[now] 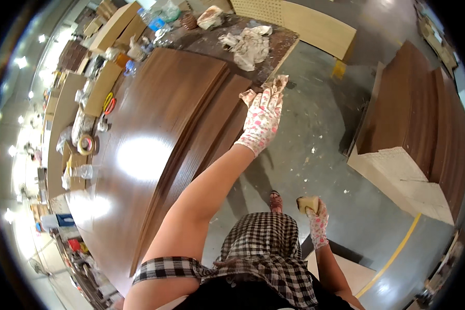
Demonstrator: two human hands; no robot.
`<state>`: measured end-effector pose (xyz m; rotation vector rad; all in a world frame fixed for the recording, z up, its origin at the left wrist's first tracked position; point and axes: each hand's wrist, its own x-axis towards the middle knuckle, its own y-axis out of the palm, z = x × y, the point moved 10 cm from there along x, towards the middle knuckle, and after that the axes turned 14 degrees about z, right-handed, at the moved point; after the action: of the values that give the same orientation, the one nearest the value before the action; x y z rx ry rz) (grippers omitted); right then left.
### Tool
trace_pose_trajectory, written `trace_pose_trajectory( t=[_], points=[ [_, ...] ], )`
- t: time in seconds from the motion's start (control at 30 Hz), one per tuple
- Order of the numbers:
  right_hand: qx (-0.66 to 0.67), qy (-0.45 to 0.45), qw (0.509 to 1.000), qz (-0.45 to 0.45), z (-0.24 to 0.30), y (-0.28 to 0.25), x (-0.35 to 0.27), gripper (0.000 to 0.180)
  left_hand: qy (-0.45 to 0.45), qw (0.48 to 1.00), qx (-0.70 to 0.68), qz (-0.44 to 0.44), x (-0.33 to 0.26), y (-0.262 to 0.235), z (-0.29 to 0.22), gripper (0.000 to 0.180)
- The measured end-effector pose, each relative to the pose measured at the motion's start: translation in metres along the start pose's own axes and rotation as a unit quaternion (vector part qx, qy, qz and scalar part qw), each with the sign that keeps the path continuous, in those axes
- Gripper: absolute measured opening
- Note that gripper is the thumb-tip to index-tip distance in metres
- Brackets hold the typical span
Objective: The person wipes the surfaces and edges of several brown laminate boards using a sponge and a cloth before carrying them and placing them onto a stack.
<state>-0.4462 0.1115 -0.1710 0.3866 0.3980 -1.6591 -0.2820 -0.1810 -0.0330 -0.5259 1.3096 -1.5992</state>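
While my left hand [262, 118] stretches out in its spotted glove, it presses a crumpled rag [277, 82] against the far edge of the stacked brown panels [175, 119] on the surface [274, 44]. My fingers are closed over the cloth, pinning it at the panel corner. My right hand [318, 219] hangs low by my side, well apart from the other, gripped around a small yellowish sponge block [307, 203]. More crumpled rags [249, 45] lie on the far end of the surface, beyond the panels, and a roll of tape [86, 144] sits along the left side. Another stack of brown boards [416, 116] rests on the floor [315, 139] to my right.

Reaching this far, I judge my balance is the weak point: leaning hard on the edge could shift the top panel, since the sheets look fanned rather than squared, though the lens bends them too much to be sure. The rag could also slip off the corner and drop to the floor.
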Motion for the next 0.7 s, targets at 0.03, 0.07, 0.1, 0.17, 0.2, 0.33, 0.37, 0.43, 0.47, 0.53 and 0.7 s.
trace_pose_trajectory(
  t=[0.03,0.07,0.1,0.17,0.2,0.33,0.37,0.43,0.47,0.53,0.7],
  points=[
    [-0.078,0.021,0.997,0.001,0.007,-0.005,0.001,0.051,-0.006,1.0,0.01,-0.003,-0.012,0.007,-0.001,0.049],
    [-0.086,0.019,0.996,0.011,0.017,-0.004,0.008,0.051,-0.011,1.0,0.021,-0.007,-0.026,0.013,-0.003,0.049],
    [-0.126,0.007,0.992,0.008,0.029,-0.003,0.013,0.049,0.006,1.0,-0.028,0.005,-0.045,0.014,-0.004,0.05],
    [-0.141,-0.046,0.989,0.018,0.061,0.01,0.022,0.047,0.005,0.996,-0.082,0.027,-0.093,0.019,0.002,0.056],
    [-0.151,-0.046,0.987,0.031,0.07,0.018,0.03,0.047,0.028,0.994,-0.101,0.018,-0.12,0.021,0.002,0.06],
    [-0.126,-0.186,0.974,0.012,0.125,0.045,0.045,0.05,-0.007,0.984,-0.171,0.056,-0.227,0.052,0.014,0.059],
    [-0.07,-0.196,0.978,0.03,0.132,0.056,0.048,0.05,-0.001,0.983,-0.174,0.066,-0.254,0.057,0.014,0.058],
    [-0.011,-0.208,0.974,0.088,0.156,0.095,0.041,0.049,-0.014,0.973,-0.217,0.072,-0.307,0.065,0.019,0.052],
    [0.012,-0.221,0.969,0.112,0.172,0.12,0.029,0.049,-0.032,0.971,-0.225,0.07,-0.334,0.07,0.022,0.052],
    [-0.021,-0.275,0.947,0.167,0.196,0.174,0.001,0.048,-0.046,0.971,-0.229,0.038,-0.386,0.083,0.017,0.049],
    [-0.046,-0.352,0.876,0.327,0.211,0.309,-0.072,0.05,-0.118,0.964,-0.238,-0.016,-0.508,0.115,0.017,0.053]
  ],
)
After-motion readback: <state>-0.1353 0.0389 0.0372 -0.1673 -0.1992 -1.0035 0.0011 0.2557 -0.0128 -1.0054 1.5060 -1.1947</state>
